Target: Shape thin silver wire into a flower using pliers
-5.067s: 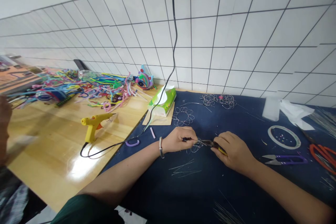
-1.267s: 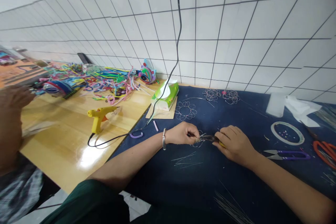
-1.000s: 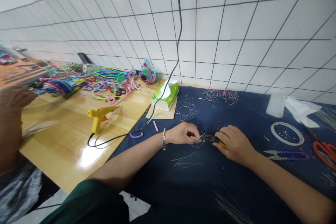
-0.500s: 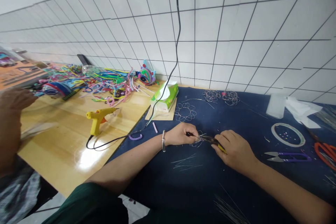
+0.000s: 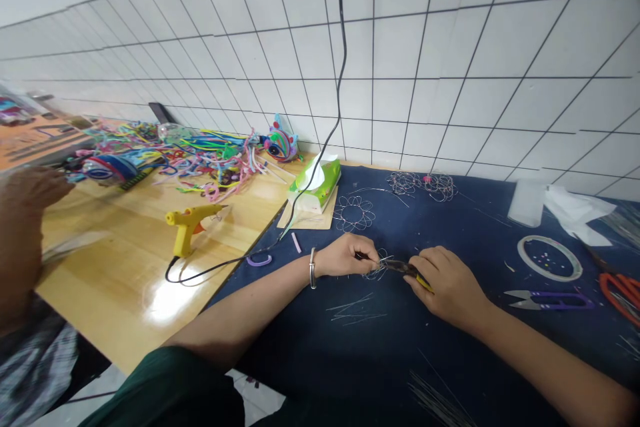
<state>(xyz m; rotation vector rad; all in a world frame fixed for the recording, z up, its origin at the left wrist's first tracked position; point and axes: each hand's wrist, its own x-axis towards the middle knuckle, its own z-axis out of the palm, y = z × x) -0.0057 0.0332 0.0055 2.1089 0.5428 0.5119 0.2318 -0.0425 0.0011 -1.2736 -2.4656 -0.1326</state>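
Note:
My left hand [image 5: 349, 255], with a bracelet at the wrist, pinches a small piece of bent wire [image 5: 382, 265] with thin loops. Closed round the yellow handles of a pair of pliers [image 5: 400, 267] is my right hand [image 5: 447, 282]; the dark jaws point left and meet the wire near my left fingertips. Whether the jaws grip the wire is too small to tell. Beyond my left hand lies a flower-shaped wire ring [image 5: 354, 213]. Short cut wires [image 5: 356, 310] are scattered on the dark blue cloth [image 5: 320, 340] in front.
At left are a yellow glue gun [image 5: 187, 227], heaped coloured pipe cleaners [image 5: 215, 163] and another person's hand [image 5: 35, 187]. A tissue pack [image 5: 320, 183] stands behind my left hand. Purple snips [image 5: 550, 299], a round dish rim [image 5: 523, 253] and orange-handled scissors [image 5: 613, 290] lie right. A cable [image 5: 342, 67] hangs down.
My hands, the wire and the pliers hold almost the same place. The view has shifted very slightly. The other person's hand at left has moved a little.

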